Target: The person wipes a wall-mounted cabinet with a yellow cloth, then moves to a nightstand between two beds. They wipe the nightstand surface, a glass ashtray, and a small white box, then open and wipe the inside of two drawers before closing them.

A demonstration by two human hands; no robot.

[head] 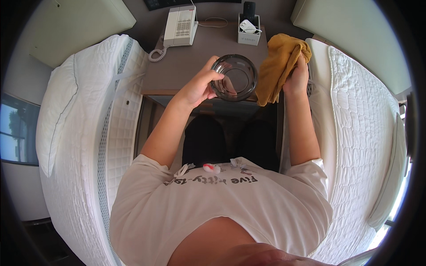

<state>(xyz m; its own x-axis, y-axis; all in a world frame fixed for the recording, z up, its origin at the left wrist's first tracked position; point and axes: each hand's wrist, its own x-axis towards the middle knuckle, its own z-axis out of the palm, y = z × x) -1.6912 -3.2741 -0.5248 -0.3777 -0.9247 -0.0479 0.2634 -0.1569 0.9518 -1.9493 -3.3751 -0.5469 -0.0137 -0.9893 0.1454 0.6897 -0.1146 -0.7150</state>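
Note:
My left hand [198,84] grips the left rim of a round, dark-tinted glass ashtray [238,78], thumb on the near side and fingers behind. The ashtray is tipped so that its round bowl faces me, above the front part of a nightstand [206,56]. In my right hand [297,77] is a bunched mustard-yellow cloth [279,66], pinched near its upper right part and hanging down at the nightstand's right edge. Cloth and ashtray are close side by side; whether they touch I cannot tell.
A corded telephone [181,26] stands at the nightstand's back left, its coiled cord [157,54] at the edge. At back right, a white box [248,37] holds a white charger [248,26] and a black device [249,10]. White mattresses [90,99] [359,99] flank me.

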